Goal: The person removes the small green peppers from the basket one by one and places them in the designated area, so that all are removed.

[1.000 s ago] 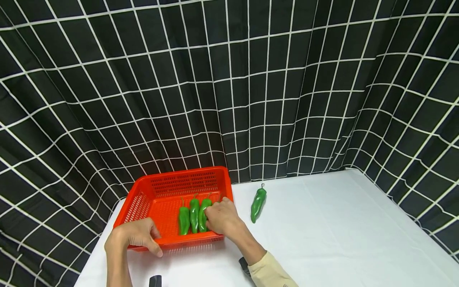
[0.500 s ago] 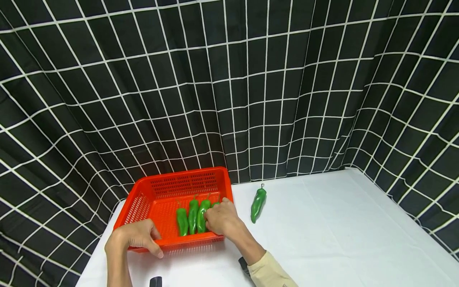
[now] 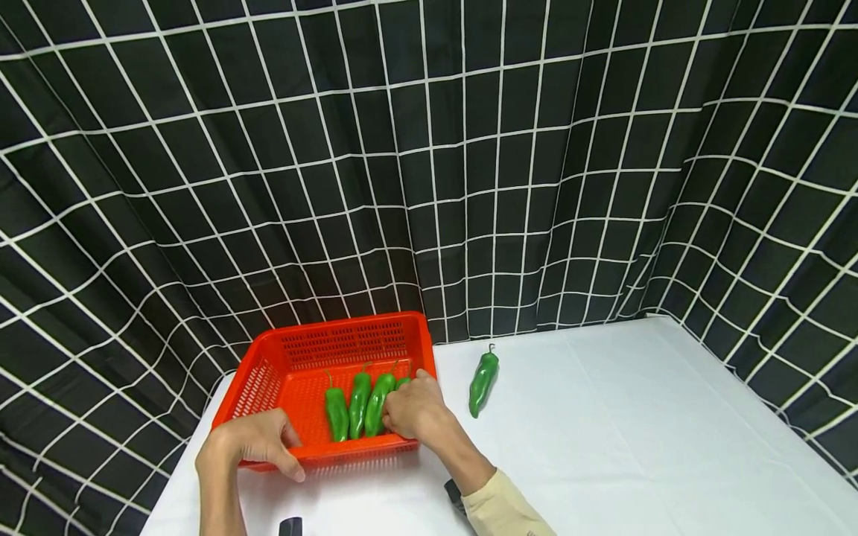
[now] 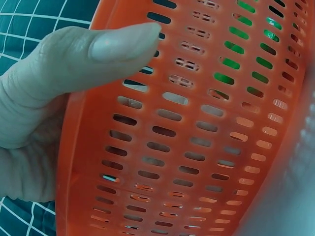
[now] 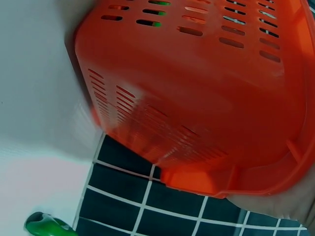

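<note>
A red perforated plastic basket (image 3: 348,324) stands at the table's back left. Inside, several green peppers lie side by side: the left pepper (image 3: 337,413), the middle pepper (image 3: 360,406), another pepper (image 3: 380,406) and a partly covered pepper (image 3: 404,382) at the right. My left hand (image 3: 258,439) grips the basket's near rim, its thumb (image 4: 125,49) outside the wall. My right hand (image 3: 415,406) reaches into the right end, over the partly covered pepper and beside its neighbour. Its fingertips are hidden, so I cannot tell whether they hold that pepper.
One loose green pepper (image 3: 483,383) lies on the white tablecloth (image 3: 603,417) right of the basket. A black curtain (image 3: 442,186) with white grid lines rises behind the table. Part of a black object (image 3: 291,525) shows at the near edge.
The visible peppers in the basket have shifted left, and the leftmost has tilted. More of the partly covered pepper's top shows. Both hands and the basket stay nearly where they were.
</note>
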A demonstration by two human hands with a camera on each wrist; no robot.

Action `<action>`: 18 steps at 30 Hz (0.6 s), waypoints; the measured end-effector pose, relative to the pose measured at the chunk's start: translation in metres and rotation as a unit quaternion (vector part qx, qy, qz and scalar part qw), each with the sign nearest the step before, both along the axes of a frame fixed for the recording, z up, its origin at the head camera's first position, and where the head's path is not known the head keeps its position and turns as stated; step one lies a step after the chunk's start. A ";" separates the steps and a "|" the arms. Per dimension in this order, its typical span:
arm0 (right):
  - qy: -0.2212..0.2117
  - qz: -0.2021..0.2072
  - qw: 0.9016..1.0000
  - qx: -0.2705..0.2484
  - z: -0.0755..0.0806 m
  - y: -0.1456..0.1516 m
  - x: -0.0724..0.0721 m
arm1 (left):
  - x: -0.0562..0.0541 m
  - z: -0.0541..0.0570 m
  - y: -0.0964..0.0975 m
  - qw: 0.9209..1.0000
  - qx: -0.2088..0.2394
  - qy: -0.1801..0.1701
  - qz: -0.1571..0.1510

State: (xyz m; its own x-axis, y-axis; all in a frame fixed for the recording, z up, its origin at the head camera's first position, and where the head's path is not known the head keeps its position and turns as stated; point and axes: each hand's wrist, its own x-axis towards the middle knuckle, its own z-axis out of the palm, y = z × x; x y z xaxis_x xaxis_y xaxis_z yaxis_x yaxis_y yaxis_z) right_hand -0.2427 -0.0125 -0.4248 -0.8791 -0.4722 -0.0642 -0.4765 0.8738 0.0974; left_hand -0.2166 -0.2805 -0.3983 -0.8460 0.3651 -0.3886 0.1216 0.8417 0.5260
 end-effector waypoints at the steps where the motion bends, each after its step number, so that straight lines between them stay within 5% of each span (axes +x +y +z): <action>1: -0.002 -0.001 1.000 0.000 0.000 0.000 0.000 | 0.000 0.000 0.000 1.000 -0.001 -0.001 -0.001; 18: 0.015 -0.017 0.998 -0.052 -0.003 -0.003 0.001 | -0.001 -0.001 -0.001 1.000 -0.003 0.002 0.006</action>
